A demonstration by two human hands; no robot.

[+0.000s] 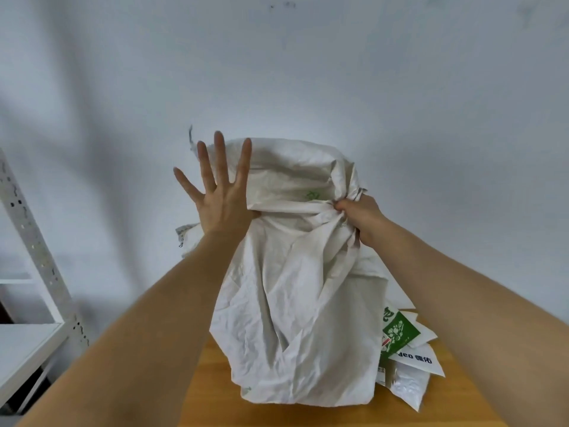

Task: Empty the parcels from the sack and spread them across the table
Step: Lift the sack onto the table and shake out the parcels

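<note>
A large white woven sack [295, 303] stands upside down on the wooden table [209, 396], its mouth down at the tabletop. My right hand [360, 215] grips a bunched fold of the sack near its raised end. My left hand [220, 186] is spread flat, fingers straight, against the sack's upper left side; its thumb is hidden behind the fabric. Several parcels [406, 359] lie on the table at the sack's lower right: a green-and-white printed packet and white mailer bags, partly under the sack. Whatever else is in the sack is hidden.
A white metal shelving unit [34, 303] stands at the left, close to the table's left edge. A plain white wall [308, 72] fills the background behind the table.
</note>
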